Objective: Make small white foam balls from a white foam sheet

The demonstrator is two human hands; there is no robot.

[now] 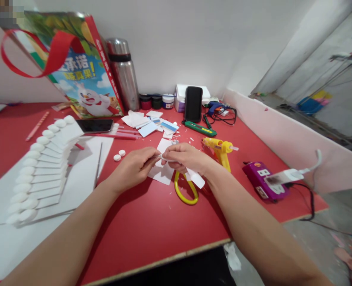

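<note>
My left hand and my right hand meet above the table, fingertips closed on a small white card piece that they mostly hide. A white paper strip sticks out below my right palm. Under that hand shows the yellow handle of scissors; whether the hand touches them I cannot tell. A white sheet lies beneath my fingers. Two white round pieces sit left of my left hand. Farther left, a curved stair-like white card model edged with round white discs stands on white board.
Behind my hands lie card scraps, a green cutter and a phone. A yellow glue gun and purple power strip are to the right. A steel flask and gift box stand at the back.
</note>
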